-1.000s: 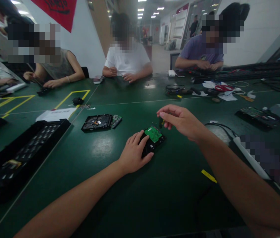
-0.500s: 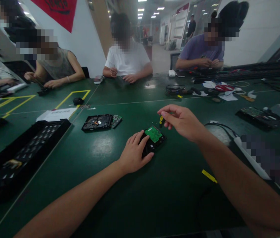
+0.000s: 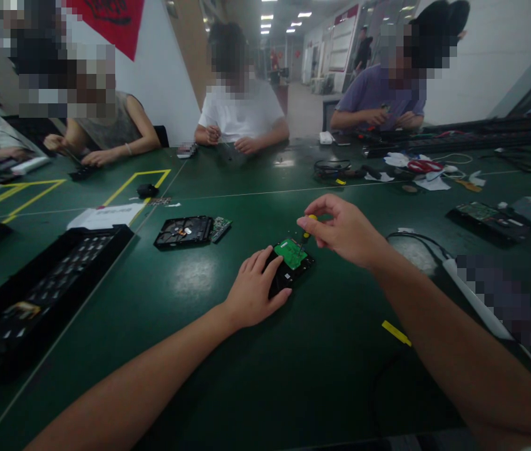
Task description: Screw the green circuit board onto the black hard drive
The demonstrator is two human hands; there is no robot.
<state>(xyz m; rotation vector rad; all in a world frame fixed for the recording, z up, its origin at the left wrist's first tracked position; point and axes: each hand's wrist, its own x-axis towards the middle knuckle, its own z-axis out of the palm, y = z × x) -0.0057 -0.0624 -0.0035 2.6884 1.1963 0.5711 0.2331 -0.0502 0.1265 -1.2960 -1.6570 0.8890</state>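
A black hard drive (image 3: 287, 279) lies on the green table with its green circuit board (image 3: 288, 252) facing up. My left hand (image 3: 257, 289) grips the drive's near left end, thumb along the near edge and fingers over the far one, hiding that end. Above the board's right side, my right hand (image 3: 340, 227) pinches a yellow and black screwdriver (image 3: 305, 235) by its handle, thumb against the fingers. The screwdriver stands tilted, its thin shaft reaching down to the board. Whether the tip sits in a screw is too small to tell. Some tiny bits lie just beyond the drive.
Left of the drive is another hard drive (image 3: 185, 232) beside a loose circuit board (image 3: 221, 228). A long black tray (image 3: 54, 288) lies further left. To the right are a drive (image 3: 484, 220), a white power strip (image 3: 476, 300) and a yellow strip (image 3: 396, 333). People work across the table.
My right hand has shifted its finger hold at the top of the screwdriver, showing more of the yellow handle end. My left hand and the hard drive have stayed in place.
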